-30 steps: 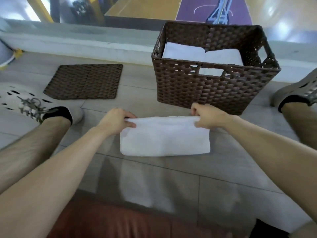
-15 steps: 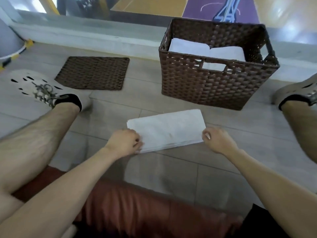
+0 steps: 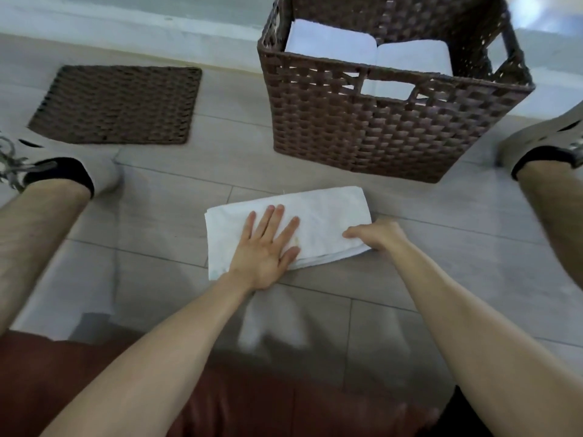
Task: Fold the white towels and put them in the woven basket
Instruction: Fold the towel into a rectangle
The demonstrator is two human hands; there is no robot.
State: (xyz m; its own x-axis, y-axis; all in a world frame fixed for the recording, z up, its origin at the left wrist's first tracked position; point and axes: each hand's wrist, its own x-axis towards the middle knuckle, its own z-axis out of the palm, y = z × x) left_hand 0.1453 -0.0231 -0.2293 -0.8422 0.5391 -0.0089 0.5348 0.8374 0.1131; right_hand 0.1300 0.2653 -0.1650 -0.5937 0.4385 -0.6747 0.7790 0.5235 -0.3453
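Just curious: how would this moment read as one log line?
left hand flat on towel | right hand grips its right end | towel on floor | two folded towels in basket

My left hand (image 3: 265, 247) presses flat on the folded white towel (image 3: 331, 212) while my right hand (image 3: 378, 236) grips its three o'clock end. The woven basket (image 3: 362, 130) sits at one o'clock with two folded towels (image 3: 331, 44) inside.

Grey tiled floor (image 3: 441, 263) — on it a folded white towel (image 3: 328, 216), a woven basket (image 3: 362, 130) behind, a woven mat (image 3: 116, 104) apart.
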